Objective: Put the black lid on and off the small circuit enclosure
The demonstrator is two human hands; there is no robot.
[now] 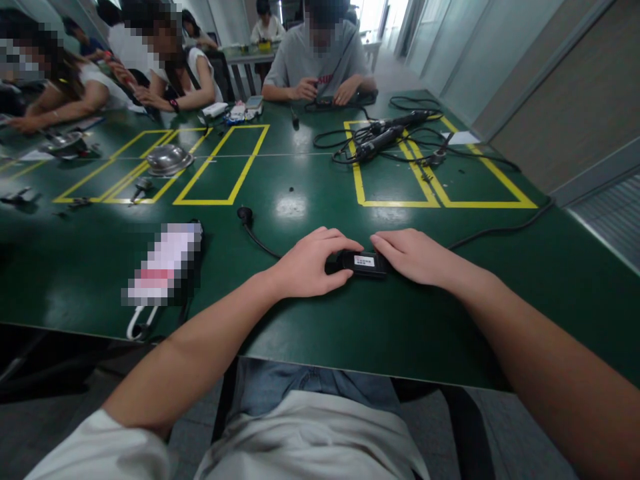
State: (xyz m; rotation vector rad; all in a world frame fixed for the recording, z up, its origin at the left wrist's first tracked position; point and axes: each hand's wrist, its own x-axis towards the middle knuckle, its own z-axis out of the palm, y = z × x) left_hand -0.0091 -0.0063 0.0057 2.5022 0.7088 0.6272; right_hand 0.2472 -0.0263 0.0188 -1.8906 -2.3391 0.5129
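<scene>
left hand (313, 265) pinches one black box (371, 271) bearing one label (364, 261), right hand (416, 256) at its end, grip unclear.

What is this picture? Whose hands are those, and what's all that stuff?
There's no robot here, just a person's two bare hands. The camera sits on that person's head, looking forward and down. The left hand holds one end of a small black box; the right hand is at the other end. They're on a green table. Also there: a plug, a shiny metal bowl shape and tangled black cables. Another person sits across.
</scene>
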